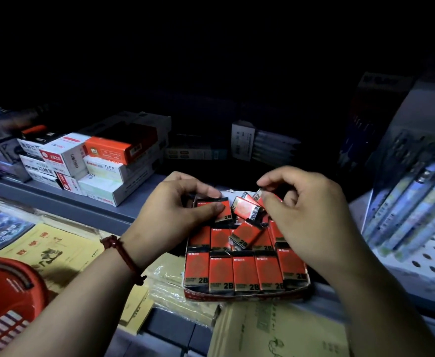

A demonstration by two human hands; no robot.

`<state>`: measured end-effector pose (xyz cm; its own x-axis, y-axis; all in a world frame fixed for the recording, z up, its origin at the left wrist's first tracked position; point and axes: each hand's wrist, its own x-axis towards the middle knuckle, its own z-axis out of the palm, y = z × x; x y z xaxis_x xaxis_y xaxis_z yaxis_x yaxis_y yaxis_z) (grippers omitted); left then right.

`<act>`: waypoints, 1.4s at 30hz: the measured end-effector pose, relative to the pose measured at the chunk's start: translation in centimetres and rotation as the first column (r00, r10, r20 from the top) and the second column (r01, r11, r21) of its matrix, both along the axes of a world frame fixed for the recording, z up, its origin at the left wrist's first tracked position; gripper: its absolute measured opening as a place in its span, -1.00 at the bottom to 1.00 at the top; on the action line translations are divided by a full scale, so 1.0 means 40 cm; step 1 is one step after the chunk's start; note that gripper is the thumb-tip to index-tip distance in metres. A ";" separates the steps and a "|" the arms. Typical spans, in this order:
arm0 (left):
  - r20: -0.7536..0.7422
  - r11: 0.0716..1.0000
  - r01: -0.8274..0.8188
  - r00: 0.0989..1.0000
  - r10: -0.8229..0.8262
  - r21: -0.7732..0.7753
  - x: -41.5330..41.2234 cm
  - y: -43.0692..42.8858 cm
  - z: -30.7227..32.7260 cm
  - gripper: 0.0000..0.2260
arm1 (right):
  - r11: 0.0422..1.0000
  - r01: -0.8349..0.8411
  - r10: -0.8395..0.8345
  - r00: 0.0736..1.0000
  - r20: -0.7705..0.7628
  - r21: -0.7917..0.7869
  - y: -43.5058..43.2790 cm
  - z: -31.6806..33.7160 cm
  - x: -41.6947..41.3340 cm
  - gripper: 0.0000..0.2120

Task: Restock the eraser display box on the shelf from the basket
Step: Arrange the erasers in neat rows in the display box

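The eraser display box (244, 297) sits on the shelf edge, filled with red and black 2B erasers in rows; the front row (244, 274) stands tidy. A few loose erasers (244, 234) lie tilted on top in the middle. My left hand (177, 212) pinches one eraser (224, 212) at the box's back left. My right hand (306, 215) pinches another eraser (260, 195) at the back right, held tilted above the box. The red basket (7, 300) is at the lower left; its inside is out of view.
Stacked white and orange stationery boxes (100, 163) stand on the shelf to the left. Yellow exercise books (56, 251) lie below the shelf. Hanging pen packs (412, 202) on a pegboard crowd the right side. The back of the shelf is dark.
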<state>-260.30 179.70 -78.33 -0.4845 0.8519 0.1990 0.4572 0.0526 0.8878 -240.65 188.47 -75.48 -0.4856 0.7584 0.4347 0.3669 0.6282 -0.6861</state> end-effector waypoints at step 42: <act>0.287 0.985 0.168 0.946 -0.149 -0.044 0.007 -0.019 0.008 -0.69 | 0.964 -0.045 0.019 0.995 -0.099 -0.262 0.002 -0.012 -0.027 -0.81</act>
<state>-260.00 178.96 -78.01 -0.3699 0.9290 0.0141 0.1968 0.0635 0.9784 -241.73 188.56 -75.97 -0.4780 0.8369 0.2665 0.2751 0.4308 -0.8595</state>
